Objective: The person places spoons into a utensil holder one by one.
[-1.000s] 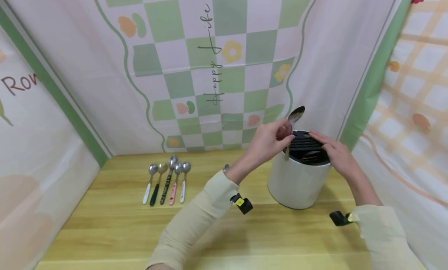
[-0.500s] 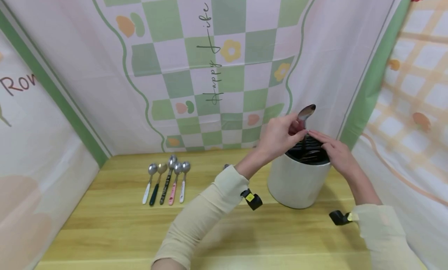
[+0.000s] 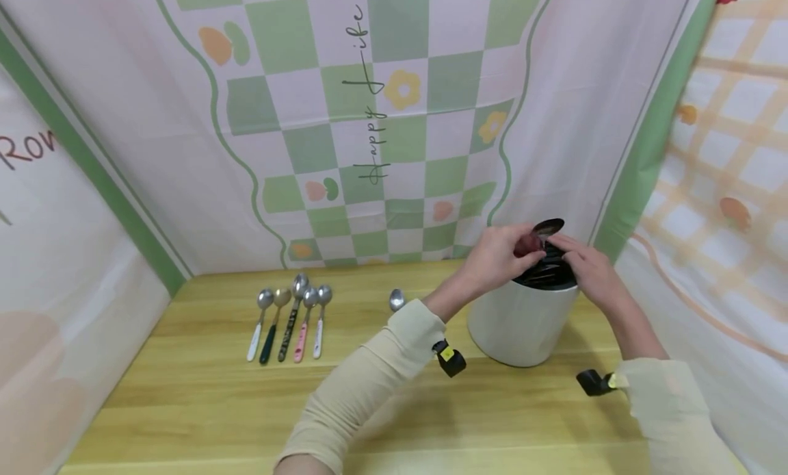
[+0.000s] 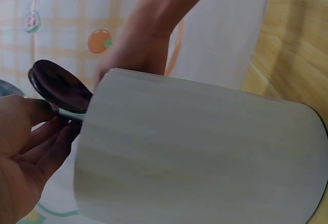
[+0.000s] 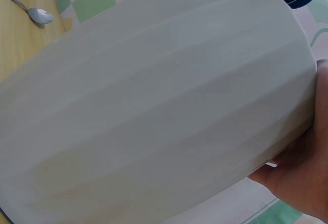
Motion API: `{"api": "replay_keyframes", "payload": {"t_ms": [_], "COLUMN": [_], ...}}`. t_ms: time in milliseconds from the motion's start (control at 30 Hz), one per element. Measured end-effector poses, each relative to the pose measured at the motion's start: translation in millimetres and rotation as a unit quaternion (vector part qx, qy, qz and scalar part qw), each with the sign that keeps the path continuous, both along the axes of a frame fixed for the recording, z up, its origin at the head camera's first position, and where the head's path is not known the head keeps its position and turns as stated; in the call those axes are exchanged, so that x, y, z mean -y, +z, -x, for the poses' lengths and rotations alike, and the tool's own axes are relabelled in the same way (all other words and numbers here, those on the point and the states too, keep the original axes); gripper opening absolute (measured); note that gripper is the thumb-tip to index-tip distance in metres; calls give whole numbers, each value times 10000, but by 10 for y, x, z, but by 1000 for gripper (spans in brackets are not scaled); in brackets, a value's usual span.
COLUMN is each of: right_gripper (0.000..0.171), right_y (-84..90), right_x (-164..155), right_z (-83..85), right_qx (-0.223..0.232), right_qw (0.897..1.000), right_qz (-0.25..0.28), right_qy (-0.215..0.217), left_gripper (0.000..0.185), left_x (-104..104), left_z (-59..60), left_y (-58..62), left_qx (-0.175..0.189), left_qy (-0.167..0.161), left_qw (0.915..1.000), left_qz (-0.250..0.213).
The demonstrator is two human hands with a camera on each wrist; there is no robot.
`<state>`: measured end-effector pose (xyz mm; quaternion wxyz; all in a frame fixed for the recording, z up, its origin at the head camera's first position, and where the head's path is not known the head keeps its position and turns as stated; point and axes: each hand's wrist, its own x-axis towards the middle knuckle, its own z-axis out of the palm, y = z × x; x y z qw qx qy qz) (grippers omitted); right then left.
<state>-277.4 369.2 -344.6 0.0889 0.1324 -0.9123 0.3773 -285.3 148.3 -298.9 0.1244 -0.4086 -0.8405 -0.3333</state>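
In the head view a white cylindrical utensil holder [image 3: 514, 331] with a black slotted top [image 3: 548, 273] stands at the table's right. My left hand [image 3: 495, 259] pinches a spoon [image 3: 548, 226] just below its bowl, over that top. The bowl points up, and its handle, reaching down into the holder, is mostly hidden. In the left wrist view the spoon's dark bowl [image 4: 60, 85] rises beside the holder's rim. My right hand [image 3: 594, 273] grips the holder's upper right side, its fingers at the rim. Other dark utensils, hard to make out, show inside.
Several spoons [image 3: 287, 328] lie in a row on the wooden table [image 3: 203, 406] at the left, bowls toward the back. Another spoon [image 3: 397, 299] lies between them and the holder, partly covered by the left sleeve [image 3: 375, 372]. A patterned curtain [image 3: 400, 139] hangs behind.
My left hand has moved right and lower with the spoon, whose bowl now sits nearer the holder's top. The right hand stays on the holder. More of the lone table spoon shows.
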Motion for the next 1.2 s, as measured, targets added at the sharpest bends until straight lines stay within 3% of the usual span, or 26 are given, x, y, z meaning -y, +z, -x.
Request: {"api": "replay_keyframes", "payload": {"t_ms": [233, 567, 867, 1200], "right_gripper": [49, 51, 50, 47], "right_y": [8, 36, -3, -17], "right_x": [2, 9, 13, 8], "right_z": [27, 0, -10, -23], "right_qx": [107, 223, 66, -215], "right_qw": [9998, 9996, 9997, 9998], "right_qz": [-107, -136, -31, -10], "right_qy": [-156, -110, -253, 5], "left_gripper": [11, 16, 17, 17], "left_x": [-44, -36, -64, -36], "left_z": [47, 30, 74, 138], "left_y": [-104, -9, -107, -157], "left_qx": [31, 177, 289, 296], "left_qy": [-96, -283, -304, -535], "left_qw": [9999, 9983, 9991, 9968], "left_qz": [6, -488, -83, 508]}}
